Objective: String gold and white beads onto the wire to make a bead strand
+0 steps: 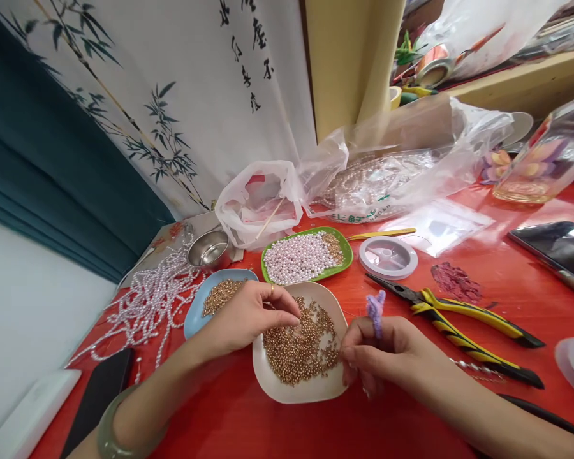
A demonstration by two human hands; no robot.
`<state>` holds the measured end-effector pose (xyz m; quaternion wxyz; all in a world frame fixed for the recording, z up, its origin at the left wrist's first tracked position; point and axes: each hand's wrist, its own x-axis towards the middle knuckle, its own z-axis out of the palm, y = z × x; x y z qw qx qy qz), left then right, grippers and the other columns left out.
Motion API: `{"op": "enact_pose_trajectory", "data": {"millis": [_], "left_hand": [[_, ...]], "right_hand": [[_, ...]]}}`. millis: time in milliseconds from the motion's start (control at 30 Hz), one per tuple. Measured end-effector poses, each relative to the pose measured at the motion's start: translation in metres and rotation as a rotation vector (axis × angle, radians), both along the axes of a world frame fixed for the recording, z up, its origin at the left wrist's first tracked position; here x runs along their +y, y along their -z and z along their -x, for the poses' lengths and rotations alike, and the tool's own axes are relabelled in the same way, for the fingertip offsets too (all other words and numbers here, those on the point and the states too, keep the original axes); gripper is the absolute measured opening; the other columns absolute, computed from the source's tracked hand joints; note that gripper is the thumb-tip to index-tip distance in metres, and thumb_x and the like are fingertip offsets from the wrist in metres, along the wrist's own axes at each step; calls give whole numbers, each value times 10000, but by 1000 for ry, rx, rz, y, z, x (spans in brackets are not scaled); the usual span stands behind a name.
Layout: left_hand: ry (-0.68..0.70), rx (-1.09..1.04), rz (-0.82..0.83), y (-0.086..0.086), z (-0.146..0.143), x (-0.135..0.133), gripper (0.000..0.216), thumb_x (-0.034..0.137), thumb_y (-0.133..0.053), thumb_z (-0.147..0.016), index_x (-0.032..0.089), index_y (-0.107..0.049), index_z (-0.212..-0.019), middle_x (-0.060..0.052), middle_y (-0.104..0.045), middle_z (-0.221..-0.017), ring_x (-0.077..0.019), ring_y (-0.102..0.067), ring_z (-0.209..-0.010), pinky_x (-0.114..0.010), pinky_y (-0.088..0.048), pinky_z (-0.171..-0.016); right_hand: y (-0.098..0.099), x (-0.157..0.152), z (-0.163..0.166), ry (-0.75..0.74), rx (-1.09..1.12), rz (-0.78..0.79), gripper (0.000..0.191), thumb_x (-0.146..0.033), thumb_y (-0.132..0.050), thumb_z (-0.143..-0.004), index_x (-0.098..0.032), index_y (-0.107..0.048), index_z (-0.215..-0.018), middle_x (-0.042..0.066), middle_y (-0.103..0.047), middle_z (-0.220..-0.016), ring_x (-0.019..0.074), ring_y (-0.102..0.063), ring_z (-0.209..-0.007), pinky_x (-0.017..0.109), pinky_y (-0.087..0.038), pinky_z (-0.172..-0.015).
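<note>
A cream plate (272,387) of small gold beads (296,354) sits in front of me. My left hand (263,312) is over the plate's left side, thumb and fingertips drawn together just above the beads; anything between them is too small to make out. At the plate's right edge, my right hand (380,350) pinches with thumb and forefinger. A faint thin line shows near those fingertips, but what they hold is unclear. A purple knitted band (375,312) wraps one right finger. Behind the left hand, a blue plate (194,312) carries more gold beads.
A green tray (348,252) holds white and gold beads. Nearby are a metal bowl (209,250), pearl strands (146,296), a spool (388,257), yellow tweezers (382,233) and pliers (430,303). Plastic bags (263,197) stand behind; a phone (555,252) lies at right.
</note>
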<state>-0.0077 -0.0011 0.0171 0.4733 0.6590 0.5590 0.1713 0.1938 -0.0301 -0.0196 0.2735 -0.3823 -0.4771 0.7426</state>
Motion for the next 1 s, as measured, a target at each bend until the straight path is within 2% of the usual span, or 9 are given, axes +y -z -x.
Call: {"op": "enact_pose_trajectory", "data": {"millis": [233,400,667,867,1000], "left_hand": [[-44,49,-102,2,4,-1,127,280,-605,-666,178,-670,-706,-31,-668,-733,-156,-576,-692,-262,-424,-645],[-61,-6,-11,-2,2,0,147,278,-610,-669,155,-661,-733,-50,-668,-757,-165,-583,-727,-277,-433,-678],[-132,-293,168,-1,-7,-4,121,188,-658,-636,148,-630,-747,-33,-675,-770,-131,-605,-739,-252,-452,-708],[-100,-234,131,0,-20,-10,117,206,-667,-627,136,-637,-717,-25,-657,-728,-113,-587,-678,-216,-451,-634],[-74,-231,103,0,-27,-13,97,169,-640,-647,135,-628,-738,-25,-663,-748,-122,-607,-704,-219,-470,-653]], "right_hand": [[0,-1,0,-19,-14,-14,124,-219,-560,-693,-151,-567,-589,0,-608,-537,59,-473,-407,181,-369,-437],[0,0,0,-22,12,5,111,-202,-561,-691,-145,-564,-595,-1,-610,-534,55,-468,-409,174,-371,-436],[1,-1,0,-32,23,-26,126,-168,-523,-713,-145,-566,-596,2,-609,-539,52,-465,-414,164,-357,-429],[-1,-4,1,-45,20,-24,133,-127,-494,-701,-141,-555,-583,5,-604,-550,52,-465,-417,166,-362,-438],[-1,-5,-1,-61,20,-11,119,-129,-485,-691,-138,-549,-591,4,-601,-551,55,-463,-411,170,-359,-432]]}}
